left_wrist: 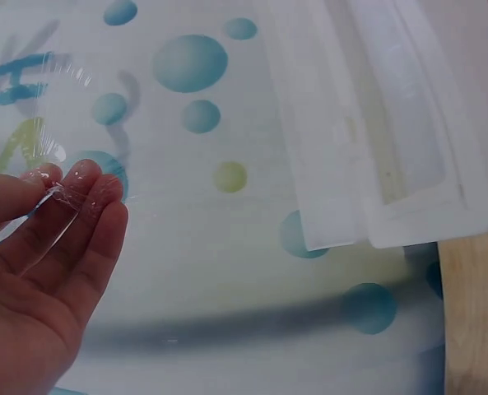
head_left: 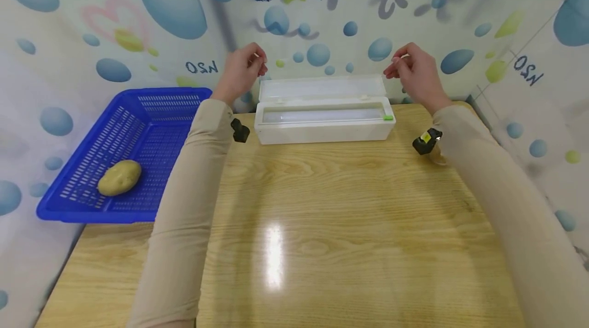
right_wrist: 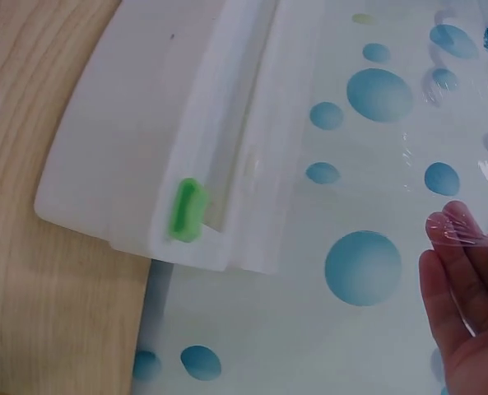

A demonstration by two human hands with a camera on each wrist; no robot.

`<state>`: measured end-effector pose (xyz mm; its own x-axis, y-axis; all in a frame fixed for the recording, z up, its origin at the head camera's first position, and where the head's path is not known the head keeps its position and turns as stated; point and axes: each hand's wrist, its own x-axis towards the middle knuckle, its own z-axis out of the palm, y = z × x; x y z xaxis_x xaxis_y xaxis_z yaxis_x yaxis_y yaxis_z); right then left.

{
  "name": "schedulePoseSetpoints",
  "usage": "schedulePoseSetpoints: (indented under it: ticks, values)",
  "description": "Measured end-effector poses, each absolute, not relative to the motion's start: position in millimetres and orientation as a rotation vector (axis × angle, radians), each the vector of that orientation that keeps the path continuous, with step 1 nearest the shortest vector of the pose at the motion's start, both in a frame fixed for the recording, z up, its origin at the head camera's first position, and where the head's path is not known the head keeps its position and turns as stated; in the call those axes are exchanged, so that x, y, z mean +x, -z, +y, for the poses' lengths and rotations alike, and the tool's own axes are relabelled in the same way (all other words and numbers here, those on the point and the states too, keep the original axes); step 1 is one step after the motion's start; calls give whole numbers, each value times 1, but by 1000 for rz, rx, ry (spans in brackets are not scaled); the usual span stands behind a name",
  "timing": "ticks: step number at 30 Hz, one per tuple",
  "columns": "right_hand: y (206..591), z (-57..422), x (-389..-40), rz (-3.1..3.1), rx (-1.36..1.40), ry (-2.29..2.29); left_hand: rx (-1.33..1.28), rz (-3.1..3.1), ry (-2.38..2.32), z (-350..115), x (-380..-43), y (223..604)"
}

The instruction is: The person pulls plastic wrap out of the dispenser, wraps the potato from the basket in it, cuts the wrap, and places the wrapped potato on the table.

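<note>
Raised above a white cling film dispenser (head_left: 322,135), my left hand (head_left: 243,71) and right hand (head_left: 417,76) are spread apart. Thumb and fingers of the left hand pinch a crumpled edge of clear cling film (left_wrist: 69,197), as the left wrist view shows. On the other side, the right hand grips the film's opposite edge, with glints on it in the right wrist view. The film is almost invisible in the head view. With its lid (head_left: 322,88) raised, the dispenser shows a roll inside. A green slider (right_wrist: 188,210) sits at its right end.
A blue plastic basket (head_left: 124,215) stands at the left, close to my left forearm, with a potato (head_left: 119,178) in it. The dispenser is at the back of the wooden table (head_left: 349,226), against a wall covering (head_left: 179,52) with blue spots.
</note>
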<state>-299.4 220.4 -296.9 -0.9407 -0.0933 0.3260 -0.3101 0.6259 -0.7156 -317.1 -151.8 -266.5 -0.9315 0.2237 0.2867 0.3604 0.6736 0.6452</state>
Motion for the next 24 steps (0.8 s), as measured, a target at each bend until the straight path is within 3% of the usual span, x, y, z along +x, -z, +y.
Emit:
schedulePoseSetpoints:
  ticks: [24]
  values:
    - [241, 223, -302, -2481, 350, -1134, -497, -2627, 1020, -149, -320, 211]
